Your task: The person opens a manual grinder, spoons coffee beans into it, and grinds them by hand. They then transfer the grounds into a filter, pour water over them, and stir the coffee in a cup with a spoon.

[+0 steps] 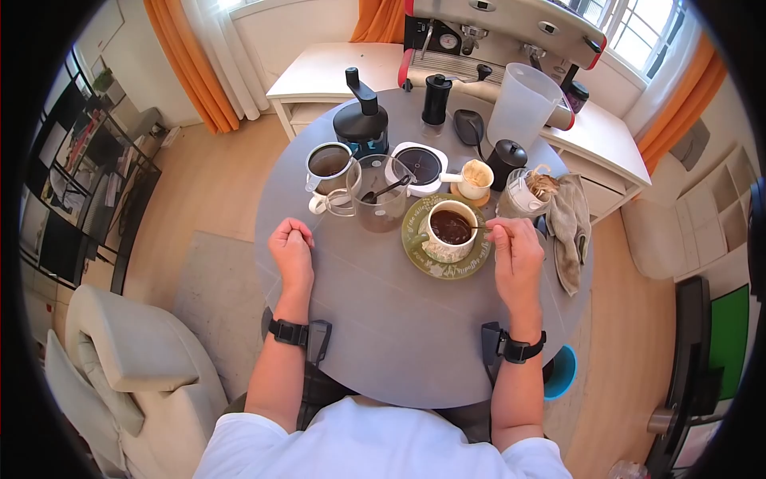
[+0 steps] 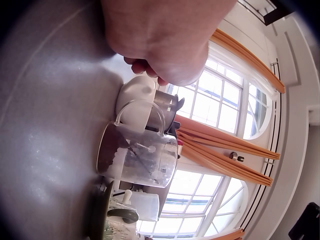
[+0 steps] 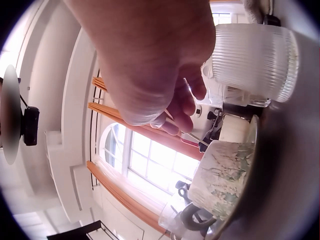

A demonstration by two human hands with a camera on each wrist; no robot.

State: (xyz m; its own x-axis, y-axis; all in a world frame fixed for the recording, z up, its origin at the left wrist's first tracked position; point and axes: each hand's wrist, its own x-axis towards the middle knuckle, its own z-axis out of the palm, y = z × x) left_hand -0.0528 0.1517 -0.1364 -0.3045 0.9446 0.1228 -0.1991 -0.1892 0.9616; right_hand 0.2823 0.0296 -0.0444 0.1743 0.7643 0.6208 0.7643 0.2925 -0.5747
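Note:
My right hand pinches the thin metal handle of a spoon at the right rim of a patterned cup. The spoon's lower end is hidden in the dark brown drink. Beneath the cup lies a green saucer with pale lettering. My left hand rests at the table's left side, fingers loosely curled around nothing. Closest to it stand a white mug with a metal filter on top and a clear glass jug with a black scoop inside.
Behind are a black-lidded hand-crank device, a black grinder, a white scale, a small white pot, a black canister and a tall translucent pitcher. A ribbed glass and a towel lie rightward.

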